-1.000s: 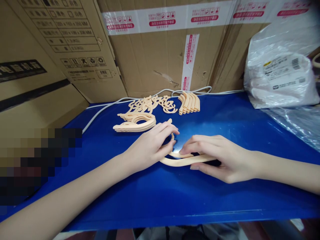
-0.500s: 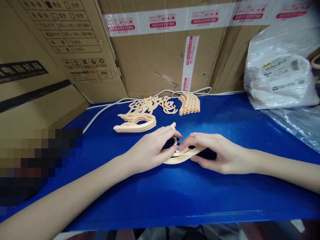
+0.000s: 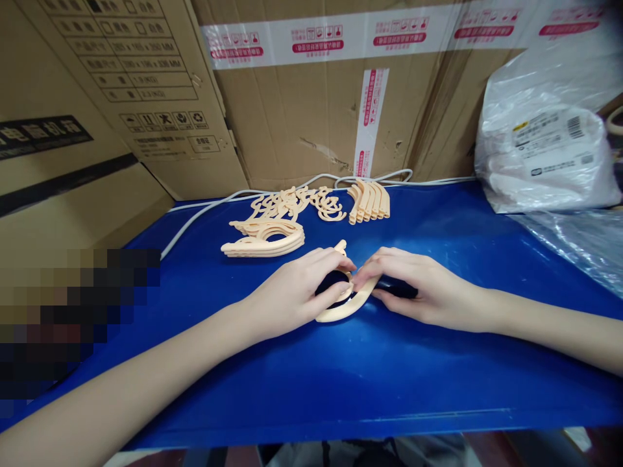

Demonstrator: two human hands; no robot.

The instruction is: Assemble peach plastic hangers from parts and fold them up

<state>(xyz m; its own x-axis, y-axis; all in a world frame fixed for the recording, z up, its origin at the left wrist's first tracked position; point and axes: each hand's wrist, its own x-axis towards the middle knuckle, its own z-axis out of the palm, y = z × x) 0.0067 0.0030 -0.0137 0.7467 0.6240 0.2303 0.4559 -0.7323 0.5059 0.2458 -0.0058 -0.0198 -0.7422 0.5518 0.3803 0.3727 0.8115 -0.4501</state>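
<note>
On the blue table (image 3: 341,383) my left hand (image 3: 292,292) and my right hand (image 3: 418,288) meet over one peach plastic hanger (image 3: 343,310). Both hands pinch it, fingertips almost touching at its middle, where a small hook end pokes up. The hanger's arm under my right hand is mostly hidden. Behind my left hand lies a flat stack of the same hangers (image 3: 265,239). Further back are a loose pile of peach hook pieces (image 3: 296,202) and a row of curved peach pieces (image 3: 370,200).
Large cardboard boxes (image 3: 311,97) wall off the back and left of the table. A white cable (image 3: 204,211) runs along the back edge. A white plastic bag with labels (image 3: 545,152) sits at the right, with clear plastic film (image 3: 579,243) in front of it.
My right hand has slid left and back toward my left hand, and the hanger's long arm has folded in, so less of it shows below my fingers.
</note>
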